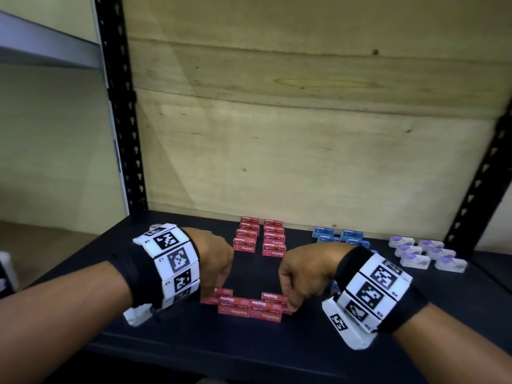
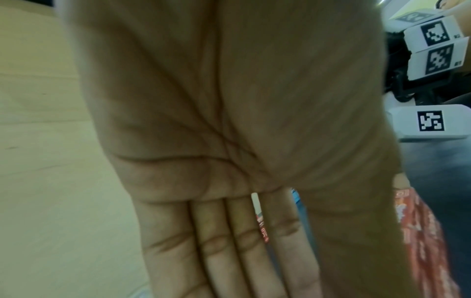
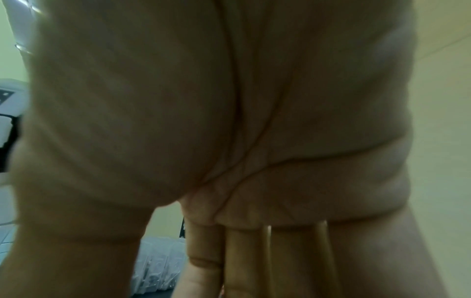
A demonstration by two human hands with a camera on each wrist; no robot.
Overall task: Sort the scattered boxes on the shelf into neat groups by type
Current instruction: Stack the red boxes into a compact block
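Left hand (image 1: pixel 219 259), right hand (image 1: pixel 302 273), touching red boxes' (image 1: pixel 249 307) ends

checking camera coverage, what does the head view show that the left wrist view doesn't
Only head: the purple boxes at the back right and the shelf post. Only left wrist: the palm of the left hand, with its fingers straight. Both: the front red boxes at the left hand, and the right wrist band.
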